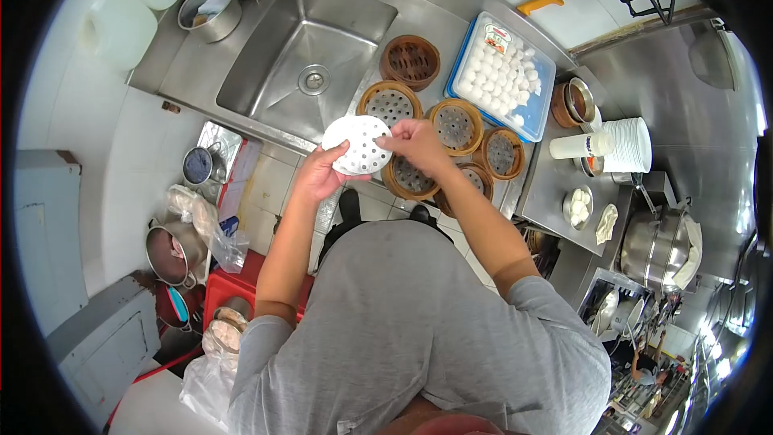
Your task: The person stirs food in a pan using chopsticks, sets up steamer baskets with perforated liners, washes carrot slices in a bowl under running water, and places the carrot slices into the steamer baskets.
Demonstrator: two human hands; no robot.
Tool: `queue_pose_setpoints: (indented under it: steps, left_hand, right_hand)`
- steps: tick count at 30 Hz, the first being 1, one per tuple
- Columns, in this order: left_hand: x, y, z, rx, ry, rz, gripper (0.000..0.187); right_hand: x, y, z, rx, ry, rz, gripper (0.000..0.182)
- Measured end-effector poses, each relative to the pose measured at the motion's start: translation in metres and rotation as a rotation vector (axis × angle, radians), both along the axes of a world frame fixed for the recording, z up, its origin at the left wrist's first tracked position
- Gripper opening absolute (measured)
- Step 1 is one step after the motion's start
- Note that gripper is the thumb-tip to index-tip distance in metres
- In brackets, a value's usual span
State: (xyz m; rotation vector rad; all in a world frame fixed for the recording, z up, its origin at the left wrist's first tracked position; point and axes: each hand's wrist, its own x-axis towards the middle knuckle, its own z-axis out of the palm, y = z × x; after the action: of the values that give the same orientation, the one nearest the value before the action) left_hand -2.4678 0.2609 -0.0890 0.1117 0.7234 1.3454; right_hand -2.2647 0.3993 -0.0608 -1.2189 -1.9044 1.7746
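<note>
A round white perforated paper liner (pixel 357 145) is held up in front of me. My left hand (pixel 324 171) grips its lower left edge, thumb on top. My right hand (pixel 415 145) pinches at its right side with fingertips closed on it. Several round bamboo steamers stand on the steel counter beyond and to the right; one steamer (pixel 456 126) shows a perforated base. At the back, a darker steamer (pixel 410 62) has a slatted base. A blue-rimmed tray of white dough balls (pixel 498 72) lies to their right.
A steel sink (pixel 274 72) lies ahead, with a metal pot (pixel 211 12) at its left. White plates (pixel 628 145), a bowl (pixel 577 208) and a large steamer pot (pixel 656 248) are at the right. Pots and a red crate (pixel 219 294) stand low left.
</note>
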Motion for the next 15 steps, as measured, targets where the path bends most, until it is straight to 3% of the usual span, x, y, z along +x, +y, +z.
queue_pose_setpoints:
  steps: [3, 7, 10, 13, 15]
  left_hand:
    - [0.000, 0.013, 0.004, -0.019, -0.034, -0.001, 0.052]
    - [-0.013, 0.023, 0.006, 0.016, -0.045, -0.031, 0.052]
    - [-0.017, 0.027, 0.013, 0.043, -0.020, -0.039, 0.053]
    - [-0.017, 0.028, 0.015, 0.046, -0.013, -0.047, 0.054]
    - [-0.014, 0.028, 0.017, 0.046, -0.013, -0.055, 0.055]
  right_hand:
    - [-0.006, 0.004, 0.000, -0.266, 0.157, -0.151, 0.018]
    - [0.003, 0.044, 0.011, -0.405, 0.216, -0.278, 0.008]
    - [0.004, 0.087, 0.021, -0.273, 0.374, -0.447, 0.011]
    - [0.001, 0.135, 0.005, -0.196, 0.302, -0.530, 0.016]
    - [0.001, 0.151, -0.015, 0.324, -0.283, -0.340, 0.023]
